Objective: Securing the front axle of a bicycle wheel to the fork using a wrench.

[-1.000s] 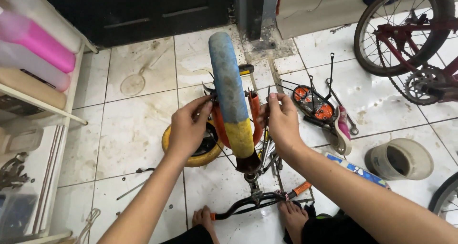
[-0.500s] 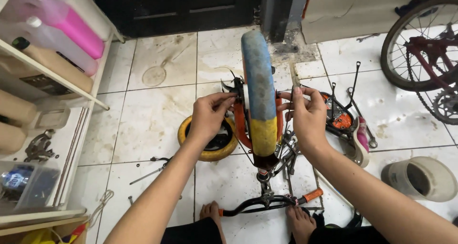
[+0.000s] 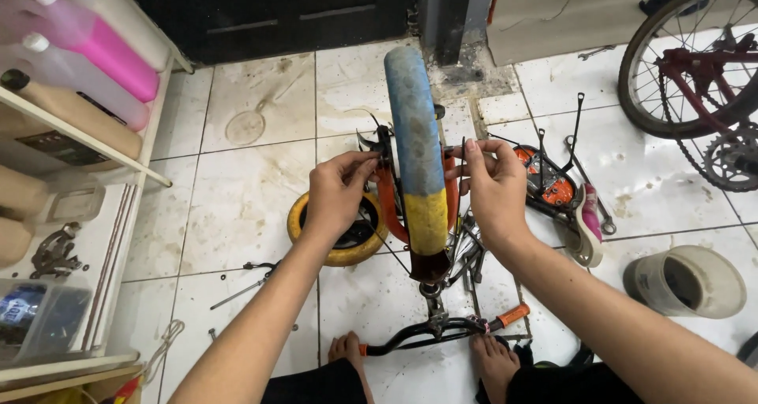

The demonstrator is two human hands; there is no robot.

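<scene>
My grubby white tile floor (image 3: 245, 214) has a small yellow wheel (image 3: 335, 250), loose wrenches (image 3: 588, 175), a grey bucket on its side (image 3: 685, 281) and my bare feet (image 3: 347, 349) on it.

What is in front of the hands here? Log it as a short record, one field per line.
setting: tiled floor, shelf to the left
main object: upturned small bicycle, blue and yellow tyre upright, handlebar on the floor
left hand: fingertips at the left side of the wheel's hub
right hand: fingertips at the right side of the hub
nearby: yellow training wheel lying flat, grey bucket on its side, second bicycle at upper right
shelf items: pink bottles
</scene>
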